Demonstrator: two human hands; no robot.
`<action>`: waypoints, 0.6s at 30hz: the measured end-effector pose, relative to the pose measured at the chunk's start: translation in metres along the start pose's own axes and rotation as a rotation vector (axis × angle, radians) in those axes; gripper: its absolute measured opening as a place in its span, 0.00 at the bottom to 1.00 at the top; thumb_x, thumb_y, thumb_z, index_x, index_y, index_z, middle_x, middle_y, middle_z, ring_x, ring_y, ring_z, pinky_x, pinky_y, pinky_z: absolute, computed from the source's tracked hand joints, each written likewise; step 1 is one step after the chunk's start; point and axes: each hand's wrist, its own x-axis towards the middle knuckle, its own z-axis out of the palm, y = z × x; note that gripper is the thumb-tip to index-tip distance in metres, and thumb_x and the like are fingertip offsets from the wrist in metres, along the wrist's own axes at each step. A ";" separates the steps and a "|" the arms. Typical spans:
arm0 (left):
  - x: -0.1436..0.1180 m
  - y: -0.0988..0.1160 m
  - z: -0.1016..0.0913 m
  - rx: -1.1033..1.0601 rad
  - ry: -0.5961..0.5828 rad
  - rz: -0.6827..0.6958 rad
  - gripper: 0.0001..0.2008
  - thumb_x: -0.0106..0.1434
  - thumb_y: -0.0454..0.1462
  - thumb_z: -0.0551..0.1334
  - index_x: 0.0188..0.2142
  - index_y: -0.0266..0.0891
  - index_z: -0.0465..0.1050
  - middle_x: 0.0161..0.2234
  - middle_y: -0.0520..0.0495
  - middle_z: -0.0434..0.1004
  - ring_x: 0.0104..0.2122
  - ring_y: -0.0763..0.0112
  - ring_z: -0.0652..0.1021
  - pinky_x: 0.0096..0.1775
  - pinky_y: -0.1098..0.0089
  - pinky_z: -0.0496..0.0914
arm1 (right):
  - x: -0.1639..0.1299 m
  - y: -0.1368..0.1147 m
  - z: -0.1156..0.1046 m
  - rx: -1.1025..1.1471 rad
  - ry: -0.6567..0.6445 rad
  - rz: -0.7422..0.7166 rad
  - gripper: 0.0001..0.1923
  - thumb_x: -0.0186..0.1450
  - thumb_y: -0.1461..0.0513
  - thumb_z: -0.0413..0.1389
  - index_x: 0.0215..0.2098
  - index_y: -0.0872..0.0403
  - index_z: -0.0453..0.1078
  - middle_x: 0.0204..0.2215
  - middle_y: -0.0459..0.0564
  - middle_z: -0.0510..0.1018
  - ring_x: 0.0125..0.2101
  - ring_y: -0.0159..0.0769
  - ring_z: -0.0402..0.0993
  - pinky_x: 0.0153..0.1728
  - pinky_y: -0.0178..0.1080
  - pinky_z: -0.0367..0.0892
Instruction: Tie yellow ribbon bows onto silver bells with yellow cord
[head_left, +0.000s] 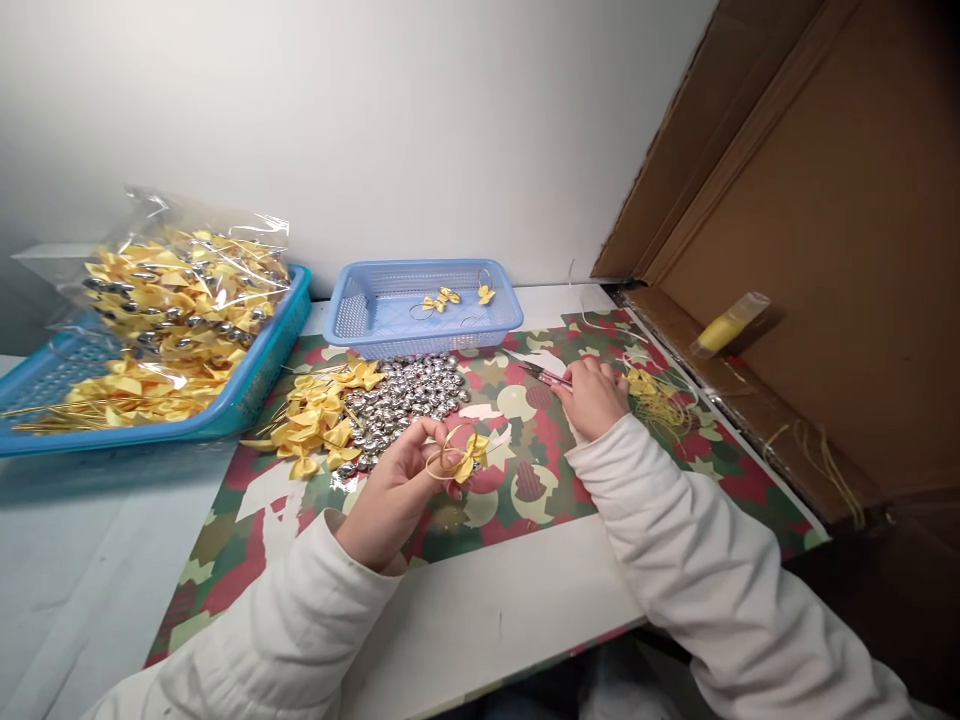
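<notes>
My left hand [401, 482] pinches a looped yellow bow [470, 458] between thumb and fingers, so the piece in hand sits right at its fingertips, above the near part of the desk [495, 600]. My right hand [598, 402] is curled at the handle of a small tool [553, 378], between one and two o'clock from the bow — whether it grips it or only touches it, I can't tell. Some yellow cords [667, 412] lie just past that hand, toward three o'clock.

I'd judge this batch as barely begun: only a few looped bows [448, 296] lie in the blue basket [427, 351], near twelve o'clock. Plenty seems left — a pile of silver beads [412, 385] at eleven and a heap of yellow ribbon pieces [311, 415] at ten, with a bulging clear bag [180, 290] beyond.
</notes>
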 end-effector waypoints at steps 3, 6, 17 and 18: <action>0.001 0.000 0.000 -0.008 0.016 0.009 0.12 0.59 0.41 0.64 0.32 0.42 0.60 0.23 0.58 0.66 0.23 0.79 0.69 0.27 0.77 0.64 | 0.002 -0.001 0.002 0.050 -0.024 0.009 0.08 0.65 0.59 0.53 0.39 0.57 0.66 0.45 0.59 0.73 0.50 0.50 0.64 0.45 0.50 0.58; 0.002 0.000 0.001 -0.022 0.045 0.021 0.13 0.57 0.41 0.65 0.32 0.41 0.60 0.22 0.59 0.66 0.22 0.79 0.69 0.26 0.77 0.64 | -0.002 -0.001 -0.005 0.324 0.020 -0.043 0.06 0.66 0.63 0.49 0.39 0.57 0.64 0.36 0.57 0.75 0.39 0.43 0.70 0.39 0.42 0.62; 0.004 0.002 0.006 0.026 0.176 0.124 0.17 0.54 0.44 0.66 0.30 0.41 0.57 0.20 0.59 0.67 0.21 0.78 0.70 0.26 0.76 0.65 | -0.057 -0.027 -0.033 0.616 0.108 -0.759 0.12 0.62 0.57 0.53 0.23 0.54 0.66 0.16 0.43 0.67 0.18 0.28 0.60 0.22 0.32 0.56; 0.003 0.003 0.007 0.035 0.179 0.132 0.17 0.54 0.44 0.66 0.30 0.41 0.57 0.20 0.59 0.66 0.21 0.78 0.70 0.26 0.76 0.65 | -0.058 -0.029 -0.030 0.589 0.123 -0.756 0.12 0.62 0.57 0.53 0.23 0.54 0.66 0.16 0.43 0.67 0.18 0.28 0.61 0.22 0.32 0.56</action>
